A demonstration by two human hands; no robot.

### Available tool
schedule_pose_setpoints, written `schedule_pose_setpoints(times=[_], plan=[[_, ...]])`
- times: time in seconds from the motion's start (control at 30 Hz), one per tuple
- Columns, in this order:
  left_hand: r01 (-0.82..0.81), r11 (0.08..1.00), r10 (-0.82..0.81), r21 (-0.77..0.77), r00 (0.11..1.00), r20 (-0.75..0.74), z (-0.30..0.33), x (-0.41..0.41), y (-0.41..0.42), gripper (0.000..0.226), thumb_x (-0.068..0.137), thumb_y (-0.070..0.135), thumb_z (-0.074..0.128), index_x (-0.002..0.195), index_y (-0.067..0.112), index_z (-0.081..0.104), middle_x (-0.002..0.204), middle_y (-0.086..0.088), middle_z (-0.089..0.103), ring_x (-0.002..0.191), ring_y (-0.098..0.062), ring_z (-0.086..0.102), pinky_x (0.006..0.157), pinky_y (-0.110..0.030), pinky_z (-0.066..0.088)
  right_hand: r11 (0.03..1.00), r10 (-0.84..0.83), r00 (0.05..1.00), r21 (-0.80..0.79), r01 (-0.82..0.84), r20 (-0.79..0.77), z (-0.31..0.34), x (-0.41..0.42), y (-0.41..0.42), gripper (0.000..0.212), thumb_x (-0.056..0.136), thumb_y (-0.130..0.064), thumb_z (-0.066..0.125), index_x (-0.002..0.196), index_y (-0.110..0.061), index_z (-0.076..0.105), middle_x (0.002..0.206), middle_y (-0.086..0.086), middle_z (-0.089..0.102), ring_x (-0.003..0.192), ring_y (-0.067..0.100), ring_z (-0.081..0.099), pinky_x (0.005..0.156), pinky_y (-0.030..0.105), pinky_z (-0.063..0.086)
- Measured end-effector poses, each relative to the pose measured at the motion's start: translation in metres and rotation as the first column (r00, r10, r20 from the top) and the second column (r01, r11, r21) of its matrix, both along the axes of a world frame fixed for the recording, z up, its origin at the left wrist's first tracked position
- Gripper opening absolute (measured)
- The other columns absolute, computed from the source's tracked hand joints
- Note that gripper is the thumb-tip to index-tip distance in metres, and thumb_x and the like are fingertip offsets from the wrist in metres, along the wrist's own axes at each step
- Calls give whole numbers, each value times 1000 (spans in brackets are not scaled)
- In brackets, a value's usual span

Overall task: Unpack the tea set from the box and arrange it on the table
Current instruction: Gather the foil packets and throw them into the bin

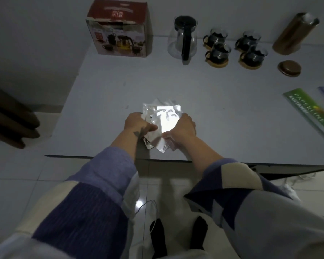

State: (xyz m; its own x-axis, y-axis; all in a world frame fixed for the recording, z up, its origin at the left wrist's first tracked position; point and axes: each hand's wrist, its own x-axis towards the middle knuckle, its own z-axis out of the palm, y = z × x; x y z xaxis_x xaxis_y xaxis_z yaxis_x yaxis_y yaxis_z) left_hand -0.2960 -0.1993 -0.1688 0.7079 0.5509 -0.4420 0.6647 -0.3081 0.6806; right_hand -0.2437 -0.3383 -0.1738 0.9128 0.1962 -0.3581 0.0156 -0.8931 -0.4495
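Gripping plastic wrappers (163, 121) near box (120, 28): left hand (138, 124), right hand (183, 128), fingers curled on edges. Light, limp, slippery; best gathered by edges.

Home room: tiled floor (45, 171), plain table (213, 109).

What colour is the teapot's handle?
Black. The teapot handle shows best in the head view.

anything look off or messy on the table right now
Mostly tidy. The box has a torn, ragged top edge. The tall jar stands open, its lid lying apart on the table. Both hands hold a loose pile of clear wrappers.
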Motion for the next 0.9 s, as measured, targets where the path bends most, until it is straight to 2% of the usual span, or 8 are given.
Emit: schedule_pose_setpoints(times=[0.13, 0.33, 0.5, 0.6, 0.67, 0.73, 0.8, 0.9], plan=[[25, 998, -27, -53, 999, -21, 3, 5, 0, 77, 66, 15, 85, 134, 5, 51, 133, -12, 58, 118, -29, 59, 104, -38, 46, 1000, 5, 996, 5, -5, -92, 2, 9, 1, 111, 57, -43, 88, 141, -4, 27, 140, 11, 44, 131, 29, 42, 107, 36, 37], [52, 999, -52, 12, 998, -47, 1, 13, -10, 86, 68, 10, 84, 142, 11, 41, 142, -11, 50, 128, -30, 50, 107, -40, 42, 994, -80, 948, 40, 97, -308, 11, 24, 5, 140, 54, -28, 93, 148, -10, -8, 151, 14, 31, 140, 34, 32, 113, 42, 33], [28, 994, -26, 105, 999, -24, -4, 12, -14, 78, 76, 10, 78, 143, 11, 39, 146, -8, 45, 133, -27, 45, 105, -30, 36, 997, -60, 953, 36, 74, -298, 14, 31, 3, 120, 55, -27, 92, 143, -8, 13, 141, 12, 39, 130, 34, 43, 106, 43, 41], [-10, 995, 12, 99, 1000, -16, -7, 10, -15, 74, 75, 13, 79, 140, 12, 43, 141, -8, 50, 129, -29, 49, 102, -33, 40, 996, -18, 978, -93, -2, -208, 17, 24, -1, 119, 58, -42, 88, 147, -15, 14, 139, 13, 31, 130, 30, 33, 105, 37, 38], [-18, 994, 20, 109, 1000, -17, -7, 8, -15, 69, 75, 18, 79, 136, 13, 48, 135, -8, 56, 123, -30, 53, 99, -34, 43, 993, 30, 995, -114, -41, -96, 17, 23, -3, 116, 57, -45, 87, 146, -19, 18, 136, 12, 32, 126, 31, 36, 102, 36, 39], [-39, 992, 41, 118, 999, -14, -7, 5, -17, 67, 71, 23, 81, 130, 11, 53, 127, -8, 61, 116, -30, 58, 94, -34, 46, 991, 91, 995, 104, -86, -42, 15, 22, -4, 97, 66, -30, 85, 140, -18, 24, 132, 12, 44, 120, 34, 48, 92, 37, 44], [-72, 991, 74, 109, 997, -16, -5, 2, -19, 64, 68, 23, 83, 123, 9, 57, 120, -10, 63, 110, -31, 60, 87, -32, 47, 942, 79, 993, 332, -45, -91, 13, 19, -6, 83, 74, -14, 78, 136, -19, 24, 126, 14, 51, 109, 34, 57, 81, 36, 48], [-84, 995, 86, 61, 996, -30, -2, -3, -21, 50, 66, 16, 83, 110, 6, 61, 108, -10, 66, 102, -30, 64, 75, -28, 48, 812, -82, 953, 535, 234, -292, 6, 12, -17, 94, 69, -3, 82, 137, -27, 21, 135, 9, 37, 109, 24, 49, 89, 31, 49]])
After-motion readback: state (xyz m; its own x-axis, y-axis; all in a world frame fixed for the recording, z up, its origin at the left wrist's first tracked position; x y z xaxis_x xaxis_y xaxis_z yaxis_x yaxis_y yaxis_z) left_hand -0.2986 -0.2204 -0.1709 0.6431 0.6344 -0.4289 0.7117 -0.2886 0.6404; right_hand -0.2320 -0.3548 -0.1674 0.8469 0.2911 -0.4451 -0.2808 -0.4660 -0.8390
